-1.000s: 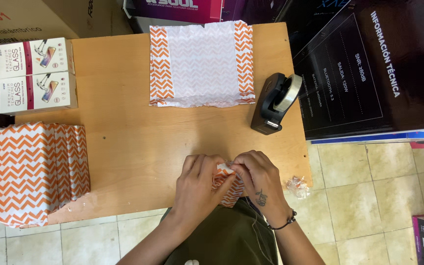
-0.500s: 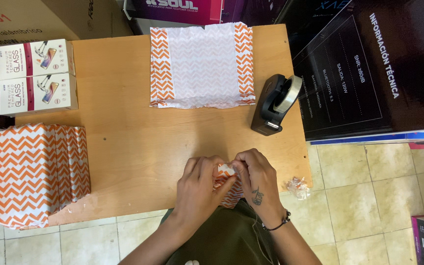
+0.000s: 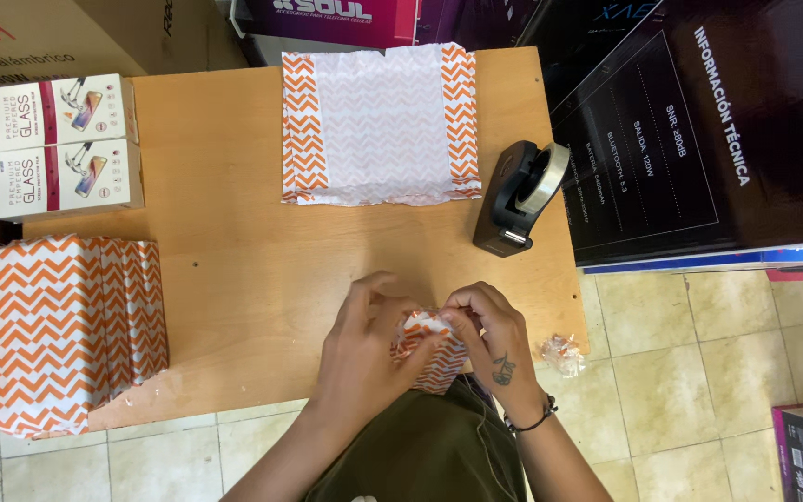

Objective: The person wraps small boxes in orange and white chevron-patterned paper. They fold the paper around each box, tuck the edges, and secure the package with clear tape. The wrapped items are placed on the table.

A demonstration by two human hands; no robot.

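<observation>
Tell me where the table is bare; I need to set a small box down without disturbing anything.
Barest: the middle of the wooden table, bordered by the flat chevron sheet, white boxes, chevron paper stack and left hand. A narrower strip lies below the tape dispenser. Crowded: the near edge, where both hands wrap a small parcel.

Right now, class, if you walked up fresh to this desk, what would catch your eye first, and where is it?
First, the two hands, left hand and right hand, meet at the near edge of the wooden table, pinching a small orange-zigzag wrapped parcel. Next, a flat sheet of matching wrapping paper lies at the far edge, with a black tape dispenser to its right.
</observation>
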